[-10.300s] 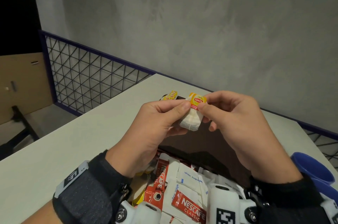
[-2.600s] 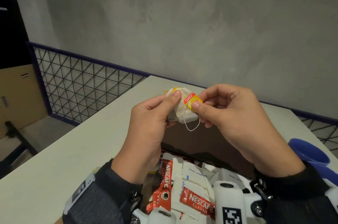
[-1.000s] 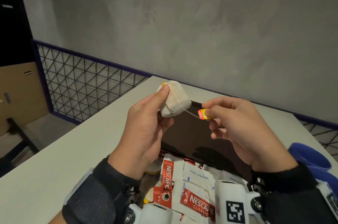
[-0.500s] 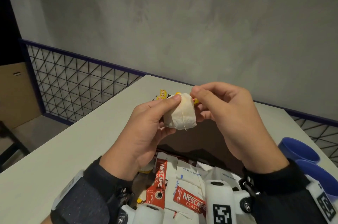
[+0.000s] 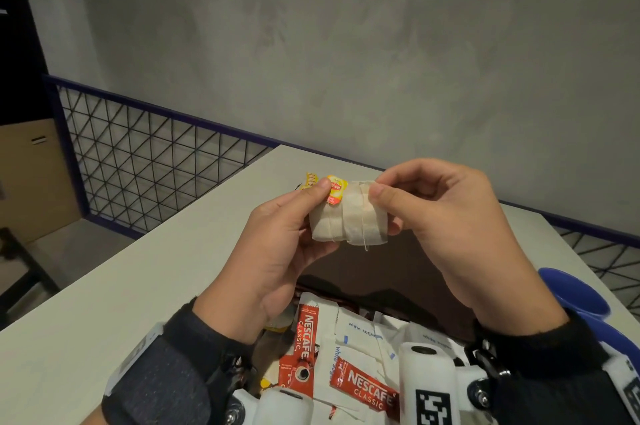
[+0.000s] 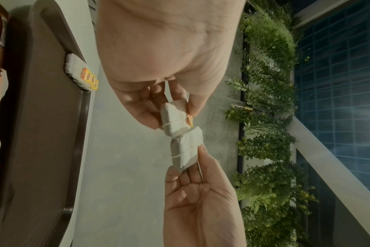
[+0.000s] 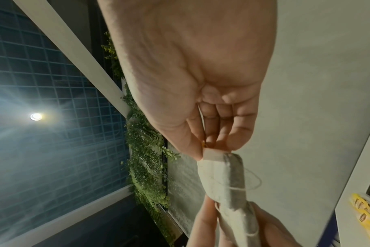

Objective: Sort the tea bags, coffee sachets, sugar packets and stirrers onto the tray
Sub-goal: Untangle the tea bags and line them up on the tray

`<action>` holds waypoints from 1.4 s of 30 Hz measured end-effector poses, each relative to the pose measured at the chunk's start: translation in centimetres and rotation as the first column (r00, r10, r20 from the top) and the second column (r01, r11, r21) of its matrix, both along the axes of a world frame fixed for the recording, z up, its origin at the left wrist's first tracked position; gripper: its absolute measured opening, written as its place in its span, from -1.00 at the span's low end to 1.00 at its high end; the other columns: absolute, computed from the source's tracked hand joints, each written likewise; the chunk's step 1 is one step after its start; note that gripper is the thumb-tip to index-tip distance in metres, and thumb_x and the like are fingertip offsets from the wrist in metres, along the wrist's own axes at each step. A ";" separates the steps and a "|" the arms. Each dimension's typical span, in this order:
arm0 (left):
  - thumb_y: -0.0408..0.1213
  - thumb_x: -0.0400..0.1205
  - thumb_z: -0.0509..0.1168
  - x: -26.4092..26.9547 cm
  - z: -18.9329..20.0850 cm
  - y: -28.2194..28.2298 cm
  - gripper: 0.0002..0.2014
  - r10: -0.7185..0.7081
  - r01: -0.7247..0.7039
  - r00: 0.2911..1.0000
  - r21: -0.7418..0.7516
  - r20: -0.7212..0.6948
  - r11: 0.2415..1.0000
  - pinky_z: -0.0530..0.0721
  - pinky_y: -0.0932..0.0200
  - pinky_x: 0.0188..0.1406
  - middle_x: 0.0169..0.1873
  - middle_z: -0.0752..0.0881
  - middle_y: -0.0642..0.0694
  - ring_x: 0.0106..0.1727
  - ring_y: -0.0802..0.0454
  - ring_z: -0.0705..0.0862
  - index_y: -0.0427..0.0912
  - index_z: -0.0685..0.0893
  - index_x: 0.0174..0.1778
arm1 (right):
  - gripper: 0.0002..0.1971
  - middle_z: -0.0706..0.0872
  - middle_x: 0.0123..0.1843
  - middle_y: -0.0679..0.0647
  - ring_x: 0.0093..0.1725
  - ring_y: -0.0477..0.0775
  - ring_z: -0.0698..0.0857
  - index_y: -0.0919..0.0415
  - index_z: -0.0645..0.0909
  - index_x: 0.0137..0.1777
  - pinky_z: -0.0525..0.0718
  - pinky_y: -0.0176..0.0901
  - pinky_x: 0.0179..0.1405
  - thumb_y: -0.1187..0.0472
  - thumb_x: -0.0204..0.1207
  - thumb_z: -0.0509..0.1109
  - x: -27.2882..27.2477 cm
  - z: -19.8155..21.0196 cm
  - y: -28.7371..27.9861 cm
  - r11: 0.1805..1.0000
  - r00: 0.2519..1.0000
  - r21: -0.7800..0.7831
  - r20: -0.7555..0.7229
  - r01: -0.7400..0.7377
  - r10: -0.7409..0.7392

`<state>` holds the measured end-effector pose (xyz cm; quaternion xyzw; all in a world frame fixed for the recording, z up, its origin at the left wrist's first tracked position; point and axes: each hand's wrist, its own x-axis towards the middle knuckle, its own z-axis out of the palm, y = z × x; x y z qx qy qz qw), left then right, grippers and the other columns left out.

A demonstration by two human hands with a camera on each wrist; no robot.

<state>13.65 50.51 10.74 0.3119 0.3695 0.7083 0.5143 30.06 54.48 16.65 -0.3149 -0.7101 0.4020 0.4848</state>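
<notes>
Head view: I am watching the left hand (image 5: 277,244) and right hand (image 5: 446,230) pinching two string-wrapped tea bags (image 5: 349,216) side by side above the dark tray (image 5: 398,272); coffee sachets (image 5: 360,386) and sugar packets (image 5: 360,331) are lying below.

Left wrist view: the left thumb and fingers (image 6: 146,108) are clamping one bag (image 6: 173,117), the right hand (image 6: 201,200) the other (image 6: 185,150).

Right wrist view: the right hand (image 7: 201,83) is pinching its bag's (image 7: 222,175) top edge.
</notes>
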 end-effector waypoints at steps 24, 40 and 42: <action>-0.01 0.78 0.29 0.3 0.1 0.0 -0.71 -0.118 0.119 0.993 -0.138 0.012 0.983 0.50 0.24 -0.58 -0.38 0.70 -0.11 -0.50 0.10 0.59 -0.17 0.74 -0.03 | -0.89 0.84 -0.27 0.15 -0.35 0.05 0.75 0.28 0.79 -0.22 0.69 -0.16 -0.47 0.41 0.52 0.55 -0.1 -0.8 1.0 0.986 0.990 -0.102 -0.043 0.130 -0.135; -0.07 0.63 0.47 0.6 0.1 -0.3 -0.88 -0.009 -0.011 0.973 -0.087 -0.232 0.996 0.43 0.23 -0.45 -0.30 0.69 0.09 -0.27 0.09 0.49 0.06 0.86 -0.19 | -0.94 0.83 -0.27 0.25 -0.38 0.11 0.77 0.31 0.79 -0.15 0.73 -0.10 -0.45 0.40 0.55 0.53 -0.6 -0.7 0.2 0.993 0.998 -0.104 -0.022 0.052 -0.055; -0.10 0.64 0.47 0.5 0.1 -0.4 -0.90 -0.006 -0.012 0.977 -0.082 -0.215 0.997 0.44 0.28 -0.51 -0.27 0.69 0.07 -0.30 0.10 0.49 0.03 0.86 -0.14 | -0.90 0.82 -0.23 0.29 -0.37 0.10 0.74 0.31 0.80 -0.16 0.71 -0.10 -0.44 0.41 0.57 0.48 -0.4 -0.5 0.4 0.990 0.997 -0.130 -0.039 0.062 -0.068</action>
